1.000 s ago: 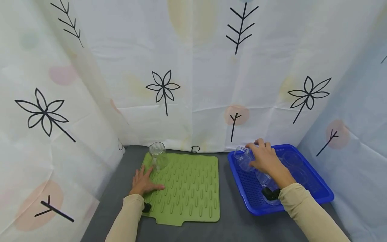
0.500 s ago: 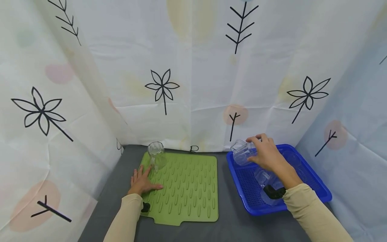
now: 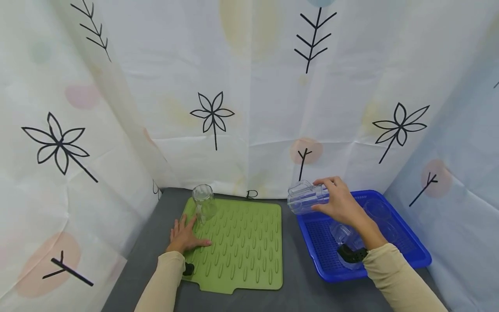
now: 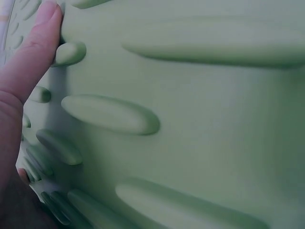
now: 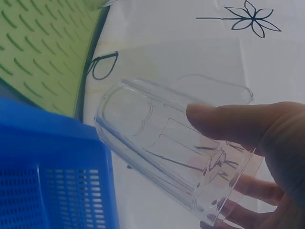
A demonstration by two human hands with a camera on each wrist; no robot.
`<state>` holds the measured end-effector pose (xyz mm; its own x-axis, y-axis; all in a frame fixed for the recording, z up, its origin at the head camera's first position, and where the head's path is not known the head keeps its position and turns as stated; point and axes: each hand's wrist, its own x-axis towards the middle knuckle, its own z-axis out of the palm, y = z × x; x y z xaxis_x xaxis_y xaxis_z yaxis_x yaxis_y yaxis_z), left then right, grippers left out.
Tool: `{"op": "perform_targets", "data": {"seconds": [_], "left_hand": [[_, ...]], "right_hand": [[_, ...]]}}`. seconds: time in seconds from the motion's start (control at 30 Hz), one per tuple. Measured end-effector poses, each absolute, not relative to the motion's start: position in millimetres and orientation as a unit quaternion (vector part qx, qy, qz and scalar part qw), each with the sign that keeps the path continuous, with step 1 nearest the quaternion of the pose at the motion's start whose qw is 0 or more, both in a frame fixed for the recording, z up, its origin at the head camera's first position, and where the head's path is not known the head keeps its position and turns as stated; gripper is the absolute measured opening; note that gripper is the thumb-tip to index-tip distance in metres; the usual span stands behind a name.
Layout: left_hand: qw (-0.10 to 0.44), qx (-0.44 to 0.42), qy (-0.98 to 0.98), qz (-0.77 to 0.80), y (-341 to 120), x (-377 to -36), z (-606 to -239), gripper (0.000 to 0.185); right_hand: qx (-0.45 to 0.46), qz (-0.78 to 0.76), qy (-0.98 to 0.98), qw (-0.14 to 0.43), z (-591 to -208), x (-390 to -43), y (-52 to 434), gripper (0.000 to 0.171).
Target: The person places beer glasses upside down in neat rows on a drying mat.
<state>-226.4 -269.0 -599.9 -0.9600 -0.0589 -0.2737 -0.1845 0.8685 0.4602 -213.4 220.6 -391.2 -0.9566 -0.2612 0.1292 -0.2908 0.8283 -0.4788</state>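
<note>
A clear, square-sided plastic cup [image 3: 306, 198] lies on its side in the air at centre right of the head view, above the near-left corner of a blue perforated plastic tray [image 3: 419, 255], gripped by the person's right hand [image 3: 343, 203]. The cup's base points toward the left of the frame and its open mouth sits inside the hand. In the right wrist view the same cup [image 5: 167, 148] fills the middle of the frame, tilted, with the thumb laid across its upper wall and the fingers [image 5: 248, 188] curled beneath its rim, seen through the clear plastic; the right hand [image 5: 267, 162] closes round the mouth end only, leaving the base end free. More clear cups [image 3: 345, 236] lie in the tray below the wrist, partly hidden by the arm.

At lower left of centre in the head view, the left hand [image 3: 185, 236] rests flat, fingers spread and straight, on the left edge of a green ribbed silicone drying mat [image 3: 245, 247]. The left wrist view shows the mat's raised ribs [image 4: 112, 114] close up, with one finger [image 4: 28, 57] pressed along them at the left edge of the frame. A round clear glass [image 3: 203, 203] stands on the mat's far-left corner, just beyond the fingertips, apart from them. Mat and tray lie side by side on a grey table surface [image 3: 290, 277], with a pale curtain printed with black leaves [image 3: 212, 115] across the upper frame.
</note>
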Motion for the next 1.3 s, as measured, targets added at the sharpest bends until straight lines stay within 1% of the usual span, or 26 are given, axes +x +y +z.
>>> {"op": "perform_targets", "data": {"seconds": [0.13, 0.27, 0.73, 1.03, 1.3], "left_hand": [[0.120, -0.062, 0.959, 0.248, -269.8, -226.6, -597.5, 0.128], [0.127, -0.059, 0.959, 0.248, -270.2, -227.5, -598.1, 0.129], [0.123, -0.058, 0.957, 0.258, -265.0, -227.6, -597.4, 0.129], [0.129, -0.059, 0.956, 0.258, -267.9, -227.3, -599.3, 0.129], [0.130, -0.060, 0.956, 0.257, -270.8, -225.9, -601.6, 0.129]], "right_hand": [[0.145, 0.282, -0.948, 0.021, -394.4, -214.6, 217.1, 0.064], [0.153, 0.311, -0.938, 0.021, -399.6, -215.2, 214.8, 0.065], [0.170, 0.415, -0.894, 0.011, -422.5, -220.5, 201.9, 0.066], [0.161, 0.468, -0.869, -0.001, -433.3, -223.3, 189.5, 0.070], [0.155, 0.514, -0.843, -0.003, -451.3, -223.1, 173.1, 0.071]]}}
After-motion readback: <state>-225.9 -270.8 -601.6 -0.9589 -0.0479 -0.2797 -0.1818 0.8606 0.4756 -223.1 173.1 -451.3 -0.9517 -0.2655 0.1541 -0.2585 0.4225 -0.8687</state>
